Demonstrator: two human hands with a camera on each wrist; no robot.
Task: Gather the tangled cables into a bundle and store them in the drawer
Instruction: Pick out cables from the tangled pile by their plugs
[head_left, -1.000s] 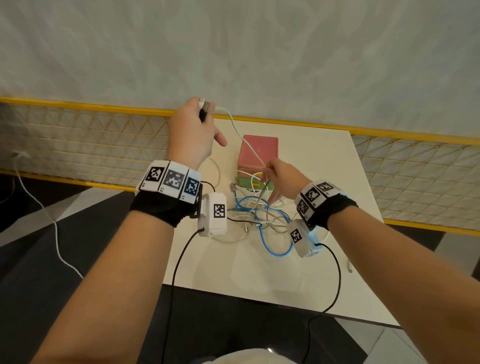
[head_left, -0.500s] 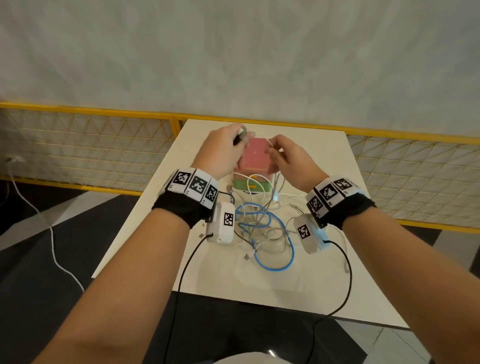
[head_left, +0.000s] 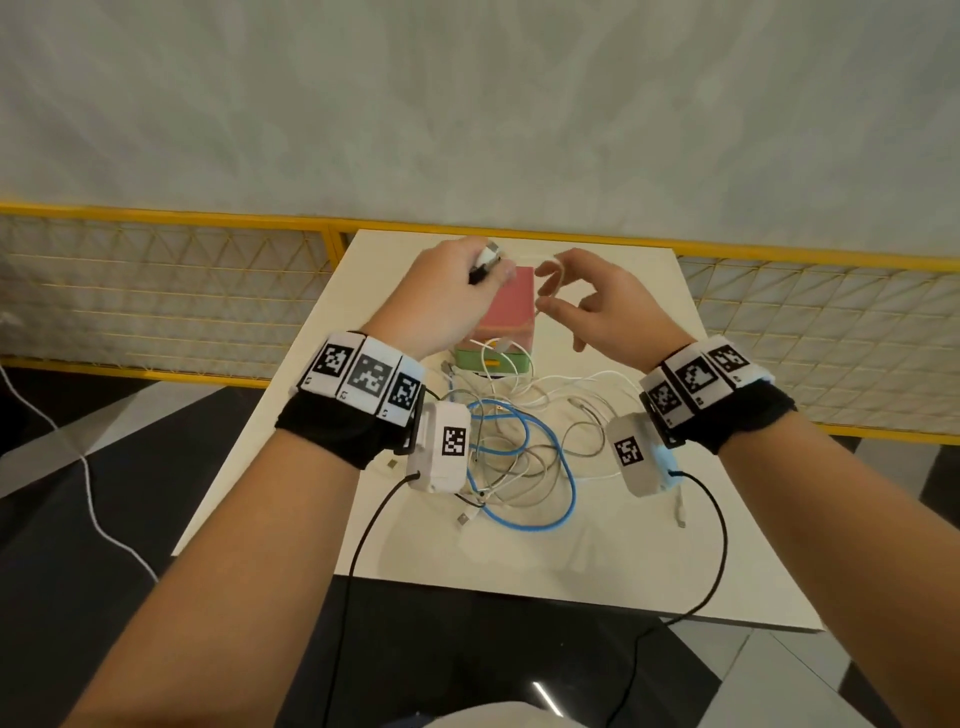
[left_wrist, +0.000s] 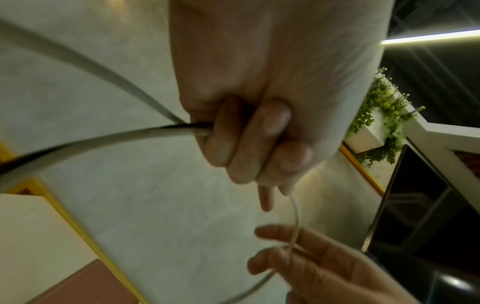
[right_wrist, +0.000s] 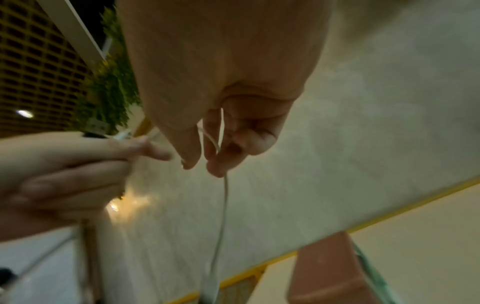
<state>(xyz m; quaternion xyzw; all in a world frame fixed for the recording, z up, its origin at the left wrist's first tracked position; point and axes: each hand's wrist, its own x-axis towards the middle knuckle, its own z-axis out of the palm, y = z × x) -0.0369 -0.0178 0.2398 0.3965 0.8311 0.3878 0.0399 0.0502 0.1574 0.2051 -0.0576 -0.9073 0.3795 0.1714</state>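
While most cables (head_left: 519, 457) lie tangled on the table (head_left: 519, 551), unbundled: one white cable (head_left: 550, 262) lifted above the pink drawer box (head_left: 511, 301), plug ends clamped in left hand (head_left: 447, 291), strand pinched by right hand (head_left: 597, 306), other fingers spread. Bundling barely begun; storing left.

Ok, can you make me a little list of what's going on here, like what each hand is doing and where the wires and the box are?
left hand: grips a white cable in its fist
right hand: fingers pinch a thin white cable
cable pile: white, grey and blue wires tangled on the table
drawer box: pink on top, green below, beyond the pile
stored yet: no, the pile is on the table
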